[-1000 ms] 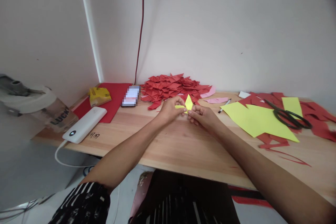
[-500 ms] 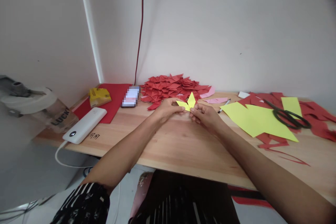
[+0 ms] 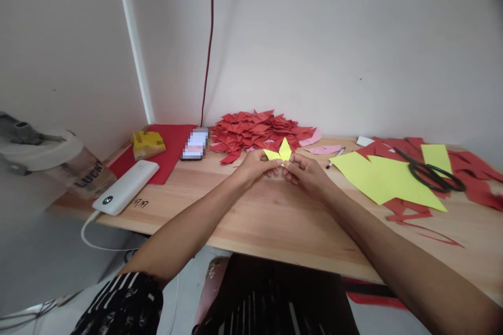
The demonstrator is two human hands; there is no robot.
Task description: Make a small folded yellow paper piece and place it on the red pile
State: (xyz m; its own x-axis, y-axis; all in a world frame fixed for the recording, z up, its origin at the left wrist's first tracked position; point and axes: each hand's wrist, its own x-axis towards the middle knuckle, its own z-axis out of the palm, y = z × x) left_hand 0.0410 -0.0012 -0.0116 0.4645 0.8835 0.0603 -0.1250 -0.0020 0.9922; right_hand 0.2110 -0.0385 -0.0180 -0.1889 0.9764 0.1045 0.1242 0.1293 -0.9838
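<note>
A small piece of folded yellow paper with pointed tips is held between my two hands, just above the wooden table. My left hand pinches its left and lower side, thumb on top. On the other side my right hand grips the lower right corner between thumb and fingers. One tip points up and another points left; the lower part is partly hidden by my thumbs. Right behind the hands lies a heap of folded red paper pieces.
Scissors lie on yellow paper and red scraps at right. A pen and pink scraps lie nearer. At left are a phone, power bank, yellow packet and lidded cup.
My left thumb has slid slightly right across the folded yellow paper, closer to my right hand. Both hands keep their hold, and the paper stays almost in place.
</note>
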